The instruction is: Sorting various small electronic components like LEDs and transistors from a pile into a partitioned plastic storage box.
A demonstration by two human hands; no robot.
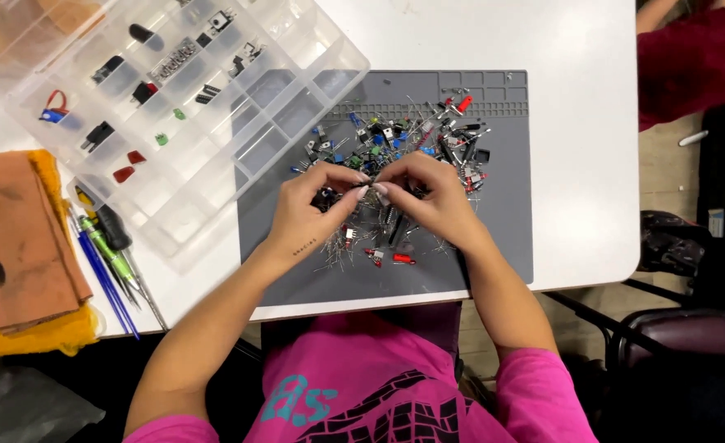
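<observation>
Electronic components lie heaped on a grey mat, where the left hand and right hand pinch one small part together, best kept low, organizer box at ten o'clock.

No packages, labels, signs or screens.

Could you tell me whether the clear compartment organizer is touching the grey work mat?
Touching: the head view shows the clear compartment organizer's corner lying over the grey work mat's upper left edge.
</observation>
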